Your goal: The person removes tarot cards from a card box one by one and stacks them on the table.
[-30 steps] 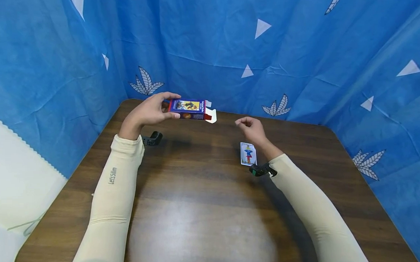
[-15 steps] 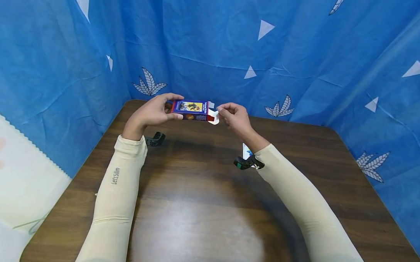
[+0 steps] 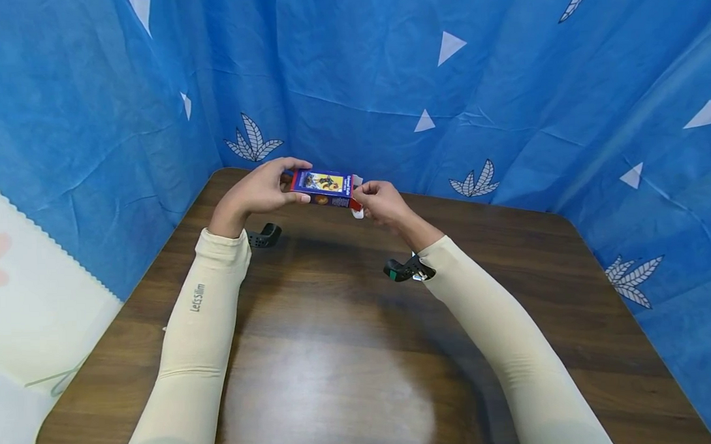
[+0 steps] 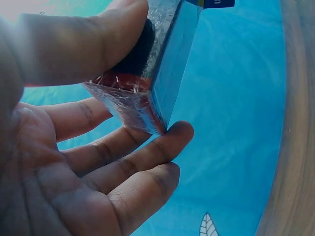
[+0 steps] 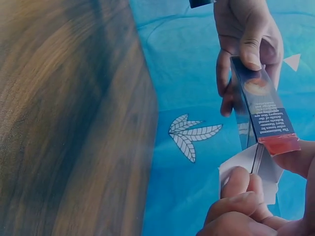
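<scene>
My left hand (image 3: 260, 187) holds a blue and red card box (image 3: 323, 182) above the far part of the table, thumb on one side and fingers on the other. Its closed end, in shiny clear wrap, faces the palm in the left wrist view. The opposite end is open, with a white flap (image 5: 240, 160) folded out. There my right hand (image 3: 385, 204) grips the box's mouth: the thumb is at the red edge and curled fingers lie against the flap. What is inside the box is hidden. A picture card (image 3: 417, 277) lies on the table, mostly covered by my right wrist.
The brown wooden table (image 3: 336, 353) reaches back to a blue curtain (image 3: 356, 72) with white triangles and leaves. Black wrist mounts (image 3: 266, 235) hang below both wrists. A pale cloth (image 3: 28, 279) is at the left.
My right hand has come leftward from over the card to the box's open end, and its fingers are now on the flap. My left hand keeps the box in nearly the same place.
</scene>
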Available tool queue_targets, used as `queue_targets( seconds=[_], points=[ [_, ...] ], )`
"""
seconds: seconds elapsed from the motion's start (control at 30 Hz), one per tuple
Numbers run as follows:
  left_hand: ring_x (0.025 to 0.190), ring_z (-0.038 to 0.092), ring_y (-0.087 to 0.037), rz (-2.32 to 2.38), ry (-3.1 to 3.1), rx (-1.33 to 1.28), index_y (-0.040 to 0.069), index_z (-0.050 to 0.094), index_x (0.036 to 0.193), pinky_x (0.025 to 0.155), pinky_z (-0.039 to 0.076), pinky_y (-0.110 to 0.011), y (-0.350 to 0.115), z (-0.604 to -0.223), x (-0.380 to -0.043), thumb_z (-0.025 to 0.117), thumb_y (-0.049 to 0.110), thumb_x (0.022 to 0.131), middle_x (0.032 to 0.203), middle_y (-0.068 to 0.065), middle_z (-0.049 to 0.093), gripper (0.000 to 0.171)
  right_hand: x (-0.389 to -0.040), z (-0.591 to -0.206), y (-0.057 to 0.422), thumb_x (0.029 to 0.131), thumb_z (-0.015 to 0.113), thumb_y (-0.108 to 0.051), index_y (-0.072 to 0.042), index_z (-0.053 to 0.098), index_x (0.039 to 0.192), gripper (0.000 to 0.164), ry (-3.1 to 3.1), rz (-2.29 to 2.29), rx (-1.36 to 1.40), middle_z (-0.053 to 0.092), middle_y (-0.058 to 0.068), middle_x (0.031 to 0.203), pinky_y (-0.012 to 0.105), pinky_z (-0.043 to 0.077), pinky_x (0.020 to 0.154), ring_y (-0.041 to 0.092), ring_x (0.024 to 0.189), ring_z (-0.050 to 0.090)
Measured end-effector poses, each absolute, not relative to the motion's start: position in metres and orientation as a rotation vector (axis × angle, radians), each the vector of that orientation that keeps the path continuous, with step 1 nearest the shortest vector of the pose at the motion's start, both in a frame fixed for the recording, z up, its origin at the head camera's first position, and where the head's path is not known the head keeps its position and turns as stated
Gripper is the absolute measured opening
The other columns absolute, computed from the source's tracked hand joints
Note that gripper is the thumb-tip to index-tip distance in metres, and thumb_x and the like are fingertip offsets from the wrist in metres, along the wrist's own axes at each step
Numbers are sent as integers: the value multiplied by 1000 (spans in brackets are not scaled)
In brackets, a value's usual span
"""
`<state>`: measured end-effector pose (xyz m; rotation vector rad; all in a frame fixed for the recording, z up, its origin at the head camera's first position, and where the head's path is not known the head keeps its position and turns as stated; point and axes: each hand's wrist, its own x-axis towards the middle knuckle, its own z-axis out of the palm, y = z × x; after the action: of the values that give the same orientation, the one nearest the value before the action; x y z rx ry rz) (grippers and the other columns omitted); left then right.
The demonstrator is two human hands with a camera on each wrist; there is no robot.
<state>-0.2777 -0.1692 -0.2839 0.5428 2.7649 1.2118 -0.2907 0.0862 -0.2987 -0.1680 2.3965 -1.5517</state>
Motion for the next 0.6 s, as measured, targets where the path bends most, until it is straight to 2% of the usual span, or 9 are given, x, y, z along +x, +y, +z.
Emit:
queue_targets(
  seconds=[0.17, 0.4, 0.6],
  points=[
    [122, 50, -32, 1210, 2766, 532, 11, 43, 147, 105, 45, -48, -168, -285, -278, 73, 18, 90, 143, -17, 44, 64, -289, -300, 86, 99, 53, -19, -4, 59, 103, 17, 2392, -1516, -167, 57, 6, 98, 23, 27, 46, 10, 59, 42],
    [123, 50, -33, 1197, 2770, 532, 10, 43, 147, 105, 44, -49, -168, -284, -274, 73, 17, 90, 144, -18, 43, 65, -286, -300, 88, 100, 51, -23, -4, 61, 99, 22, 2403, -1407, -171, 58, 7, 99, 23, 29, 47, 13, 63, 45],
    [123, 49, -34, 1185, 2778, 512, 11, 42, 147, 105, 44, -50, -167, -284, -273, 72, 20, 91, 144, -19, 43, 65, -284, -302, 97, 99, 58, -32, -7, 62, 91, 27, 2413, -1417, -175, 57, 0, 80, 24, 29, 46, 10, 57, 43]
  ],
)
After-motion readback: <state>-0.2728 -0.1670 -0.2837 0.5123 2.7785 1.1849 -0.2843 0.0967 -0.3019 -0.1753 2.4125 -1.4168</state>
